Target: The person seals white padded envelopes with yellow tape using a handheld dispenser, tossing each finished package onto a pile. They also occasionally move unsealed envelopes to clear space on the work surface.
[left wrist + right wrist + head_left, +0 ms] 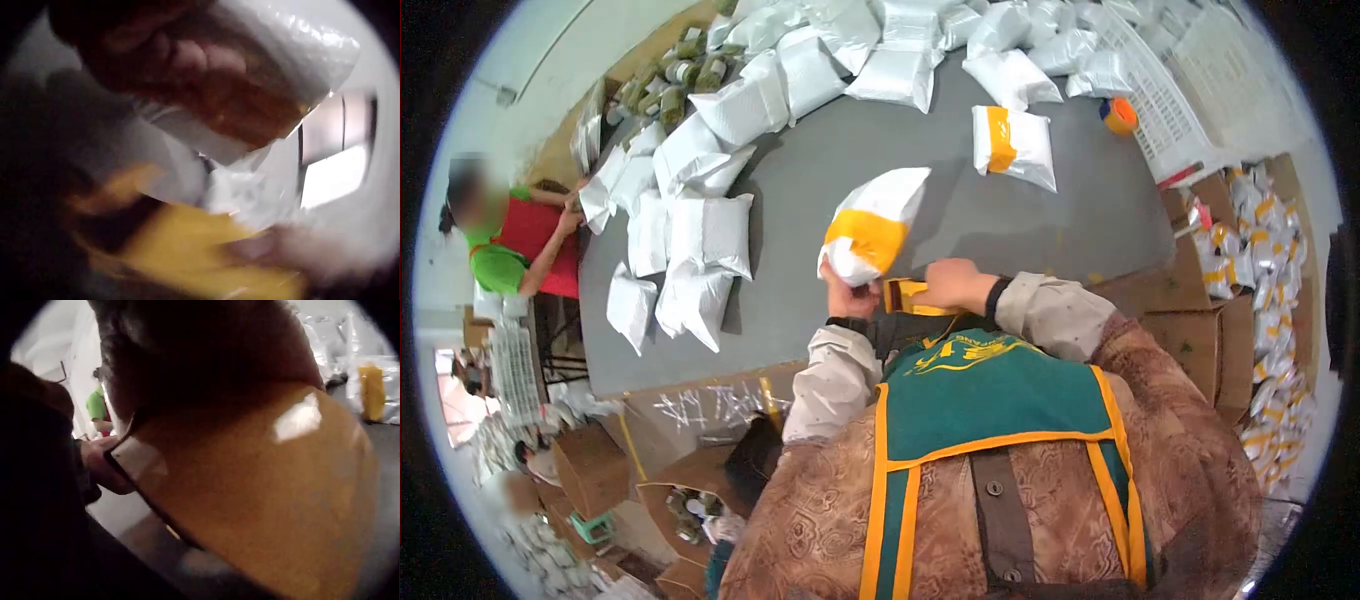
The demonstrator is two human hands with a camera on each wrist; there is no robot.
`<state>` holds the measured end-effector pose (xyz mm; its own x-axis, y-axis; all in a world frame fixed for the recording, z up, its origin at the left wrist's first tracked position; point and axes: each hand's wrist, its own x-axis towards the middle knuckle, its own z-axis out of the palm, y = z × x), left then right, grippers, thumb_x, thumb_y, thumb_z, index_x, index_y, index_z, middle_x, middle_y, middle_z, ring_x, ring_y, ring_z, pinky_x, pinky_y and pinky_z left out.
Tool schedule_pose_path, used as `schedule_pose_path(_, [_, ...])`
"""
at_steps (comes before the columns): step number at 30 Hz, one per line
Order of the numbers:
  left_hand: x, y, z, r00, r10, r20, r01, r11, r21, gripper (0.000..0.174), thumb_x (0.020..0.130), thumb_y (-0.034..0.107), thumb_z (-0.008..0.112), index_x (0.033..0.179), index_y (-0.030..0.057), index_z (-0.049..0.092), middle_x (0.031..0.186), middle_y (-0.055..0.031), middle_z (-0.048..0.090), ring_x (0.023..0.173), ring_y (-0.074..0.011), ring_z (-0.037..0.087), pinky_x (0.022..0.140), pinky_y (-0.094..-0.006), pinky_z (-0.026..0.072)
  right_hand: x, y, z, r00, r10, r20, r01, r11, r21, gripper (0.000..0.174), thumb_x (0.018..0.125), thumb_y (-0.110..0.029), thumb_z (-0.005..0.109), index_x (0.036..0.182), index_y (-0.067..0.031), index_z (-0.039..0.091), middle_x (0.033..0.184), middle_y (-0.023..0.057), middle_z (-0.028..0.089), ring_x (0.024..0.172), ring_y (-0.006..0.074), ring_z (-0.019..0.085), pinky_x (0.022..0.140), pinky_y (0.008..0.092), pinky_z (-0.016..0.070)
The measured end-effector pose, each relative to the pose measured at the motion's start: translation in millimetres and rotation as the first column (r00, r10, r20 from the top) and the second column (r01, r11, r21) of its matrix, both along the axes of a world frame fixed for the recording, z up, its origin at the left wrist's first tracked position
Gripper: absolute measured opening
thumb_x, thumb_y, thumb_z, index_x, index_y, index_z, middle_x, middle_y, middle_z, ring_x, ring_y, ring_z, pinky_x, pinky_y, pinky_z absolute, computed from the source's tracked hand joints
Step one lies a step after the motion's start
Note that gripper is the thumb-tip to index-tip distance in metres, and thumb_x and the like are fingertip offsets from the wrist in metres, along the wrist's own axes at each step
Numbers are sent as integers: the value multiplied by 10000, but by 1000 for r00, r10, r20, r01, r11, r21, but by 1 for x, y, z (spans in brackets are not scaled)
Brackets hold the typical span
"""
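Note:
My left hand (pixel 847 296) grips the lower end of a white padded mailer bag (pixel 897 197), which stands tilted over the table's near edge. A wide yellow tape band (pixel 868 238) wraps the bag; in the left wrist view, the bag's bubbly surface (pixel 319 44) shows above. Just to the right, my right hand (pixel 956 286) holds a roll of yellow packing tape (pixel 906 296) close to my apron. In the right wrist view, the shiny tape roll (pixel 250 487) fills the middle, with my hand over its top. Parts of the fingers on both hands are hidden.
A grey table (pixel 810 200) spreads before me, with many white mailers (pixel 710 230) along its left and far sides. One taped mailer (pixel 1025 148) lies at the right, near an orange tape roll (pixel 1119 116) and a white crate (pixel 1165 85). Another person (pixel 525 235) stands at the left end.

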<state>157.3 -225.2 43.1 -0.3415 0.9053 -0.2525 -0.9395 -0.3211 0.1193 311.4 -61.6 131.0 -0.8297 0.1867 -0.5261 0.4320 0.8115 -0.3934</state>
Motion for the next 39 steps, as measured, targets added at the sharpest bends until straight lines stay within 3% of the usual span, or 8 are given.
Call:
schedule_pose_path(3, [19, 24, 62, 796, 154, -586, -322, 926, -195, 607, 897, 553, 385, 1330, 132, 443, 1268, -62, 542, 1156, -256, 521, 1000, -422, 410, -7, -8, 0, 992, 29, -120, -18, 996, 90, 608, 751, -580, 550, 764, 11, 693, 785, 219, 660, 764, 355, 655, 675, 444, 515])
schedule_pose_path(6, [-12, 7, 53, 997, 81, -20, -78, 990, 118, 578, 906, 480, 428, 1361, 124, 401, 1367, -63, 477, 1231, -239, 478, 1012, -414, 402, -6, 13, 16, 993, -57, -101, 71, 987, 146, 512, 771, -497, 589, 838, 3, 678, 856, 198, 662, 849, 350, 643, 708, 435, 492])
schedule_pose_path(7, [-15, -1, 28, 779, 166, -605, -308, 941, -138, 573, 915, 488, 415, 1361, 128, 403, 1364, -58, 480, 1230, -247, 478, 1004, -423, 407, 6, 30, -4, 970, 40, -239, 28, 961, 274, 496, 763, -464, 629, 913, 8, 652, 914, 199, 644, 941, 346, 611, 746, 416, 477])
schedule_pose_path(11, [3, 5, 97, 896, 193, -400, -248, 965, -90, 618, 937, 567, 349, 1411, 172, 343, 1387, -49, 447, 1259, -273, 440, 1021, -448, 384, 5, 56, -5, 726, 31, -687, -125, 988, -88, 538, 771, -377, 698, 1127, 0, 559, 1050, 178, 603, 1100, 350, 527, 874, 400, 439])
schedule_pose_path(14, [45, 20, 98, 829, -13, -559, -150, 958, -244, 649, 942, 528, 413, 1427, 114, 292, 1402, -85, 416, 1274, -283, 416, 1063, -466, 328, -4, 29, 37, 735, -678, -10, 187, 216, -958, 476, 858, -357, 619, 1167, -2, 544, 1087, 142, 626, 1010, 270, 602, 875, 357, 482])
schedule_pose_path(18, [43, 24, 84, 544, -518, -660, 45, 803, -594, 561, 925, 284, 558, 1369, 13, 347, 1280, -137, 501, 1127, -257, 549, 883, -402, 481, 20, 44, 20, 529, -682, 506, 77, -555, -828, 497, 911, -351, 533, 1248, 13, 500, 1131, 113, 637, 970, 184, 641, 867, 298, 506])
schedule_pose_path(29, [47, 48, 75, 569, -689, -450, 162, 630, -759, 370, 930, 208, 568, 1212, -22, 501, 1121, -127, 596, 968, -237, 621, 800, -335, 528, 390, 336, 279, -521, -598, -610, 479, 387, -788, 479, 851, -372, 590, 1137, 12, 573, 1092, 159, 631, 948, 249, 638, 843, 364, 503])
schedule_pose_path(39, [91, 86, 103, -20, -665, -747, -132, 742, -657, 483, 956, 430, 442, 1044, -24, 583, 866, -161, 639, 649, -300, 596, 562, -420, 460, 118, 258, -69, 696, -583, -418, 539, 810, -233, 510, 751, -407, 696, 1018, 23, 640, 981, 218, 657, 908, 345, 639, 809, 423, 498])
